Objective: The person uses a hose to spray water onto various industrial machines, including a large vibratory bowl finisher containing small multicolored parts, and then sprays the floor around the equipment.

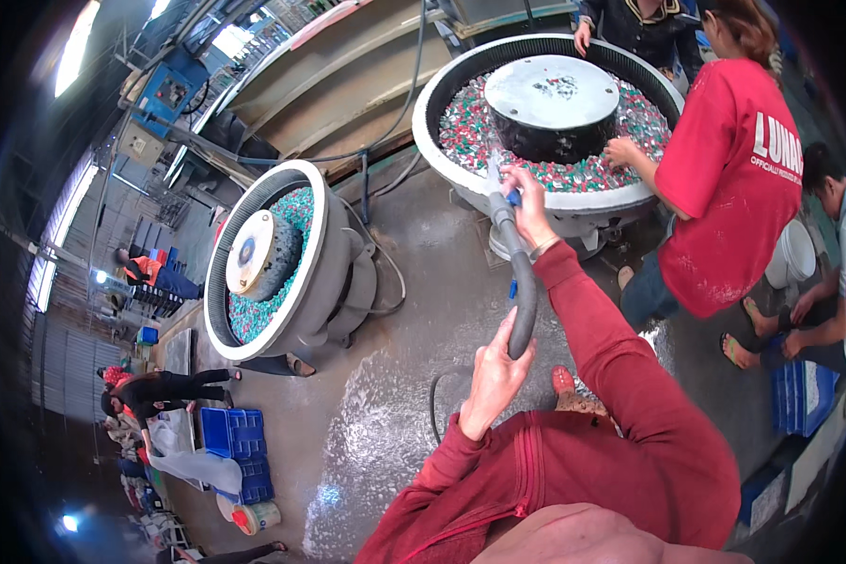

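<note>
My left hand is wrapped round a thick grey hose. Farther up, my right hand grips the same hose near its end, next to a blue valve handle. A whitish jet, apparently water, leaves the hose end over the near rim of a large round vibratory bowl. Small red, green and white pieces fill its ring-shaped trough, round a raised centre with a pale flat lid. At the bowl's right, a co-worker's hand reaches to the pieces.
A second bowl with green and red pieces stands at left. Cables cross the wet floor. A person in a red shirt stands close at right, near a white bucket. Blue crates are stacked at lower left.
</note>
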The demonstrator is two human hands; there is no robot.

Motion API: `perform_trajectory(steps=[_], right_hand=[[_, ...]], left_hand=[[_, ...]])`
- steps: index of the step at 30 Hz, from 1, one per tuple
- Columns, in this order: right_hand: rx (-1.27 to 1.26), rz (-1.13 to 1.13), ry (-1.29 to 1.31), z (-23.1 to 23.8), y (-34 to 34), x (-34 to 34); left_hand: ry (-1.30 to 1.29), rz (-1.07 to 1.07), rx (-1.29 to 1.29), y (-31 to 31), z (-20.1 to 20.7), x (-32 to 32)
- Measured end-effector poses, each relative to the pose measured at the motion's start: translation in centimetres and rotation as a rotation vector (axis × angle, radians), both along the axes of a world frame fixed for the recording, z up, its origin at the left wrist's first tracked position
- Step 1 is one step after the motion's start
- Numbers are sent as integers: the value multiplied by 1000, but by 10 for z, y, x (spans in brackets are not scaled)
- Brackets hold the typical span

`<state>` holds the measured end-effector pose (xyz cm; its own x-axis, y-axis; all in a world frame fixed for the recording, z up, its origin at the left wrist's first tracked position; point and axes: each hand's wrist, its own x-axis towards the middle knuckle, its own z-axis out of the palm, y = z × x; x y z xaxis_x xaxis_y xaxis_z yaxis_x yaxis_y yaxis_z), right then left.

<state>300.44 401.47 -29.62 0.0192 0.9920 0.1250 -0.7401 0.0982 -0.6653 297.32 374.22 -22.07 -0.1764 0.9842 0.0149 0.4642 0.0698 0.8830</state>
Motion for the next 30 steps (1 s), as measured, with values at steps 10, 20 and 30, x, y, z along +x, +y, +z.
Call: perform_trajectory(steps=[10,20,30], right_hand=[[-476,440,104,4,17,22],[-371,575,164,2,2,29],[-419,599,128,3,6,21]], left_hand=[[-35,8,128,45,-18,0],[-22,17,40,20,-24,-1],[31,60,29,17,-27,-6]])
